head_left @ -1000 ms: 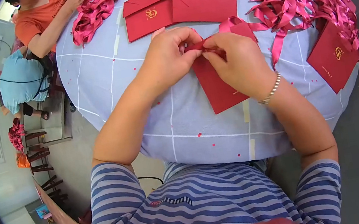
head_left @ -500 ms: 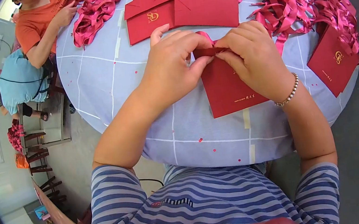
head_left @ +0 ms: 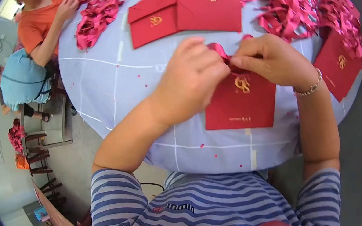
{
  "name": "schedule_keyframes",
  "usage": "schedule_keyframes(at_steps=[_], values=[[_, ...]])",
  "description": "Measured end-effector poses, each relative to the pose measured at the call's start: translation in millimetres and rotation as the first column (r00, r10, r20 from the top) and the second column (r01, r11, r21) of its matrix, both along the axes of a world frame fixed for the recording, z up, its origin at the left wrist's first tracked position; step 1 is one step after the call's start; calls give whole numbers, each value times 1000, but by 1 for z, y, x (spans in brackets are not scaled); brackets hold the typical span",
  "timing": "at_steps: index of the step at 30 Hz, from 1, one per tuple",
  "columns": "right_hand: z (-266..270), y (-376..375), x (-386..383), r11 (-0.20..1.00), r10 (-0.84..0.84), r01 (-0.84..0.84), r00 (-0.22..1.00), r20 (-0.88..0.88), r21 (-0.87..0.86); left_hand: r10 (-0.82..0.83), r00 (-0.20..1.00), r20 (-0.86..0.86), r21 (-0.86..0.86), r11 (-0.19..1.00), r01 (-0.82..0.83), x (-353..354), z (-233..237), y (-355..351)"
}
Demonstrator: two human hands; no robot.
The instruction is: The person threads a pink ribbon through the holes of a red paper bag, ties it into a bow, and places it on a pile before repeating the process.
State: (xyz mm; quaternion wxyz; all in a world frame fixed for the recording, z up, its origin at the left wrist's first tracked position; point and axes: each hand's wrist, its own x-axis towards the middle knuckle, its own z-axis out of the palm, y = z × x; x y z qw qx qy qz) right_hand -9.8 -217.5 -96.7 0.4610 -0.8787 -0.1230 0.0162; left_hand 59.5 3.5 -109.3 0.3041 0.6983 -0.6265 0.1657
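A red paper gift bag (head_left: pixel 241 109) with a gold emblem lies flat near the table's front edge, its top edge partly covered by my fingers. At that top edge, my left hand (head_left: pixel 192 79) is closed, its fingertips pinching a dark pink ribbon (head_left: pixel 218 50). My right hand (head_left: pixel 272 58) is also closed, thumb and forefinger pressed together on the ribbon at the top of the bag. A short loop of ribbon stands up between the hands. The exact grip of the left fingertips is blurred.
More red bags (head_left: pixel 208 7) are stacked behind my hands. Piles of pink ribbon (head_left: pixel 285 11) and another red bag (head_left: pixel 339 64) lie at the right. Across the table, a person in an orange shirt (head_left: pixel 37 27) handles a ribbon heap (head_left: pixel 98 22). Small red dots speckle the tablecloth (head_left: pixel 141 100).
The bag has shifted toward me, and its emblem is uncovered. My left hand has turned and closed more; my right hand has moved a little right and nearer to me.
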Motion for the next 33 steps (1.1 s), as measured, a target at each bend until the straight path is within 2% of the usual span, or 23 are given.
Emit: schedule_keyframes(at_steps=[1, 2, 4, 6, 7, 8, 10, 12, 14, 15, 16, 17, 19, 21, 22, 23, 24, 25, 27, 28, 30, 32, 33], values=[[-1, -1, 7, 997, 71, -71, 997, -18, -34, -12, 1000, 5, 28, 1000, 12, -2, 2, 1], [-1, 0, 7, 997, 68, -69, 997, -23, -21, -33, 998, 46, -6, 999, 33, -2, 1, -1], [5, -1, 12, 988, 35, -66, 976, -213, -141, -93, 995, 43, 6, 996, 93, -1, -4, -3], [-2, -4, 15, 997, 40, -53, 970, -239, -50, -115, 989, 96, -79, 989, 123, 2, -12, -9], [1, -1, 16, 997, 32, -48, 972, -232, -64, -113, 991, 77, -84, 989, 119, 2, -12, -9], [-7, -3, 15, 997, 68, -59, 979, -192, 48, -120, 991, 55, -96, 988, 124, 1, -10, -9], [1, 5, 13, 995, -11, 45, 937, -350, 91, -109, 994, 22, -154, 982, 111, 3, -15, -10], [-5, 9, 13, 990, 1, 51, 930, -368, 133, -97, 995, -27, -131, 987, 92, 4, -21, -7], [-1, 19, 12, 962, -92, 186, 911, -402, 202, -111, 976, -186, -105, 990, 92, 5, -23, -7], [-10, 12, 16, 962, -184, 235, 931, -315, 136, -133, 961, -244, -53, 991, 124, 3, -23, -7], [-22, 9, 22, 944, -266, 293, 947, -178, 152, -152, 939, -307, -2, 987, 159, -2, -24, -8], [-33, 5, 28, 921, -347, 348, 937, -36, 175, -142, 944, -299, -16, 989, 144, -2, -25, -9], [-37, 1, 31, 912, -353, 347, 936, -16, 221, -90, 934, -346, 37, 993, 109, 7, -21, -4], [-36, 6, 26, 862, -440, 390, 892, 98, 323, -35, 914, -404, 90, 993, 78, 13, -16, 2], [-31, 12, 23, 850, -457, 394, 882, 116, 350, 55, 884, -463, 154, 988, 19, 17, -14, 6], [-22, 18, 16, 874, -404, 356, 911, 87, 330, 146, 845, -514, 220, 975, -34, 21, -12, 8], [-16, 22, 9, 896, -350, 316, 935, 57, 311, 131, 844, -521, 176, 983, -44, 25, -14, 9], [-18, 21, 5, 974, -207, 186, 962, 181, 126, 126, 844, -521, 172, 984, -42, 26, -17, 9], [-16, 33, -2, 976, -57, 122, 943, 328, -179, 117, 872, -475, 71, 993, -94, 29, -20, 8], [-13, 38, -1, 957, -7, 110, 934, 356, -269, 115, 877, -466, 71, 993, -93, 30, -21, 8], [-19, 35, -1, 945, 2, 115, 934, 357, -305, 159, 886, -436, 230, 971, -61, 31, -21, 10], [-19, 29, 0, 932, 9, 121, 934, 356, -342, 155, 890, -430, 231, 971, -58, 32, -20, 11], [-19, 26, 0, 943, -33, 114, 967, 251, -314, 155, 887, -436, 231, 971, -57, 31, -20, 11]])
